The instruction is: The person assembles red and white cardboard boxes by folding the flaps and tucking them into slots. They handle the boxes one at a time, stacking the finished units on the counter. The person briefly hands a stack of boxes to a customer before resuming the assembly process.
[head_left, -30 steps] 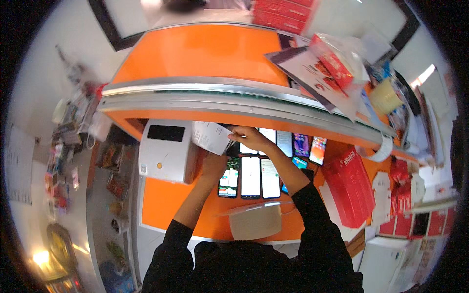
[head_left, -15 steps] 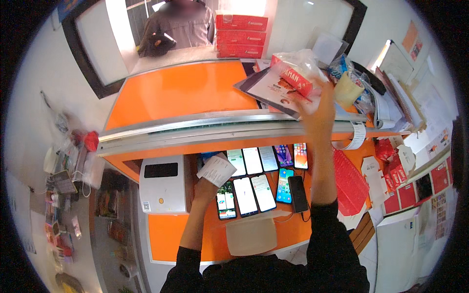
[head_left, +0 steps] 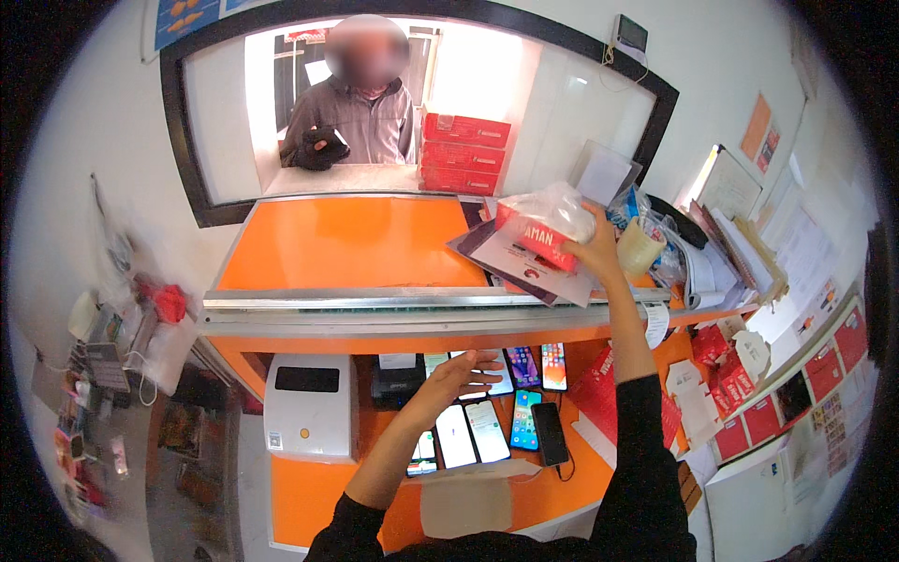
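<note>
On the right of the upper counter, my right hand grips the side of a red box with a white plastic bag over its top. Beneath the box is a white printed sheet with a picture, lying on a dark folder. Over the phones on the lower orange desk hovers my left hand, its fingers stretched out and nothing seen in them. Several of those phones have lit screens.
Beyond the window opening stands a person holding a dark object. Red boxes are stacked on the sill. A white-and-grey machine and a black printer stand on the lower desk. Tape rolls sit at the right.
The view has tilted upward. My right hand, blurred near the box before, now grips it. The printed slip has gone from my left hand, which has moved right with its fingers spread.
</note>
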A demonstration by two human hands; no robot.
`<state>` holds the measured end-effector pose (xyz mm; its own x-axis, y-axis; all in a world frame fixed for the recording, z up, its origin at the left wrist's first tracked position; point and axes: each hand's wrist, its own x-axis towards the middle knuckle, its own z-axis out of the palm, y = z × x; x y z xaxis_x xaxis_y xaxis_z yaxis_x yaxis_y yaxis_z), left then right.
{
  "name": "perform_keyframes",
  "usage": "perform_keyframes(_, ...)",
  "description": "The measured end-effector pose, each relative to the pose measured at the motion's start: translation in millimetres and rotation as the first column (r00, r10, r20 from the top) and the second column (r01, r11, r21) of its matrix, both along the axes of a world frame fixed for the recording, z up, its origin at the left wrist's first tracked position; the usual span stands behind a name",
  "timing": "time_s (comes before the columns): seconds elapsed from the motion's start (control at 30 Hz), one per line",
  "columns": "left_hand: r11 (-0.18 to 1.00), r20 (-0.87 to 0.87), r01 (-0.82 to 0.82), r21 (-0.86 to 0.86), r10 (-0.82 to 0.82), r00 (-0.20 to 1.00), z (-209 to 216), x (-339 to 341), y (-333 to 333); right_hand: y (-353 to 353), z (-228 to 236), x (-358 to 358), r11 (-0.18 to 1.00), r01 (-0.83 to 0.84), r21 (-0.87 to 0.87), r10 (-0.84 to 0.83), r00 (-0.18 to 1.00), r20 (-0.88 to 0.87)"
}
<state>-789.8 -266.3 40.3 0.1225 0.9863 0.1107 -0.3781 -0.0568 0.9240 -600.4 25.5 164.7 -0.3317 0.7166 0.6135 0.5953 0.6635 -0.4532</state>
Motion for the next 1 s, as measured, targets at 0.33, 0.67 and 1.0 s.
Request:
perform_keyframes(0.33,0.98,0.552,-0.026,0.196,-0.088,0.829,40.4,15.2,1.1,-123.9,-39.0,34.4,0.81,-0.544,0.218,0.565,0.823,-0.048)
perform_keyframes(0.67,0.965,0.17,-0.233,0.116,0.212,0.962,-3.1,3.0,-43.6,-201.2,-61.8,22.1,0.704,-0.485,0.519,0.581,0.813,-0.029)
perform_keyframes(1.0,0.948,0.359,-0.319,-0.003,0.299,0.884,47.3,1.5,-60.9,-210.4,-83.5,0.1,0.909,-0.391,0.142,0.414,0.823,-0.389)
